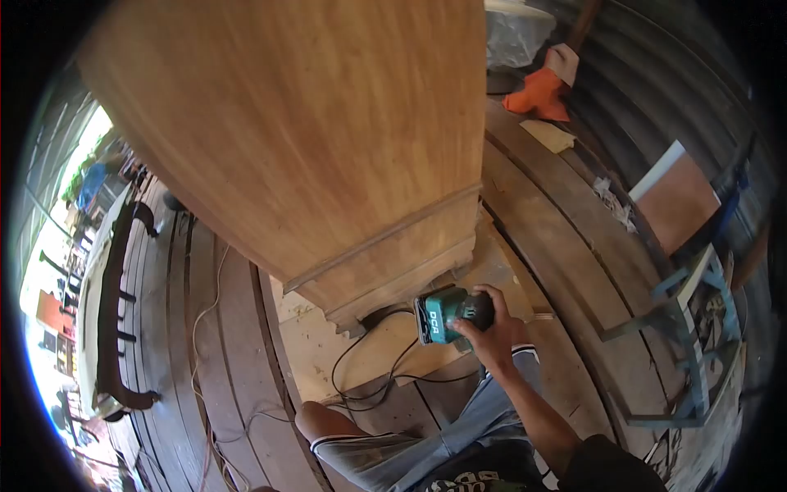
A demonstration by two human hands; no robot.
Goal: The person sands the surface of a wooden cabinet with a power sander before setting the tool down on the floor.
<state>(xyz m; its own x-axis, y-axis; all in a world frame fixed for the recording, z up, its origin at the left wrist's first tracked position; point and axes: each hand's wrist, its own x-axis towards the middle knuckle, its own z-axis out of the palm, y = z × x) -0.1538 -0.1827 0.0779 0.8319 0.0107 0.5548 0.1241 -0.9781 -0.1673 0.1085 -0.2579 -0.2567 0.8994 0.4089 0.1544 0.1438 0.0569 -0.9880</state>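
My right hand (pixel 494 332) is wrapped round the black rear end of a green electric sander (pixel 444 318) marked DCA. The sander is tilted on its side, its flat pad facing left. It sits beside the lower edge of a tall wooden cabinet (pixel 328 139), right by the carved base (pixel 402 283). A black power cord (pixel 336 369) loops over the plywood sheet (pixel 316 348) under the cabinet. My left hand is out of view.
Plank flooring (pixel 557 213) surrounds the cabinet. At right stand a blue-grey wooden frame (pixel 693 328) and a leaning reddish-brown sheet (pixel 674 205). An orange cloth (pixel 541 94) lies at the back. A dark curved-leg furniture piece (pixel 115 312) stands left, with a pale cable (pixel 197 361) nearby.
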